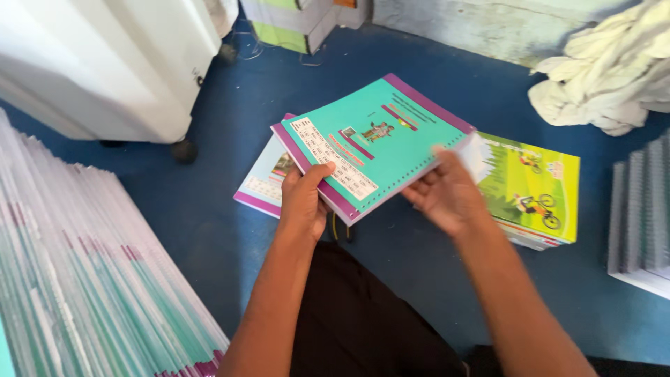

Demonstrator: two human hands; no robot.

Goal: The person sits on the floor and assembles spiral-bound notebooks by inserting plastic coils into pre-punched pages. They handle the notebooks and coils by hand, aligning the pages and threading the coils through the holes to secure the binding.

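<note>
A teal booklet (373, 143) with purple edges and spiral binding is held tilted above the blue floor, cover up, over another similar booklet.

booklet (373, 143) above floor stack (269, 183) | second stack (537, 188) right | cloth (607, 73) behind

Head view: worn on head, facing steeply down, close over blue floor (209, 230).
Shared views: single camera only.

Glossy paper cover on the teal booklet (370, 143), smooth shiny green-covered book (534, 188), matt blue floor (209, 209), crumpled soft white cloth (607, 77), smooth white plastic appliance (105, 63)
</note>
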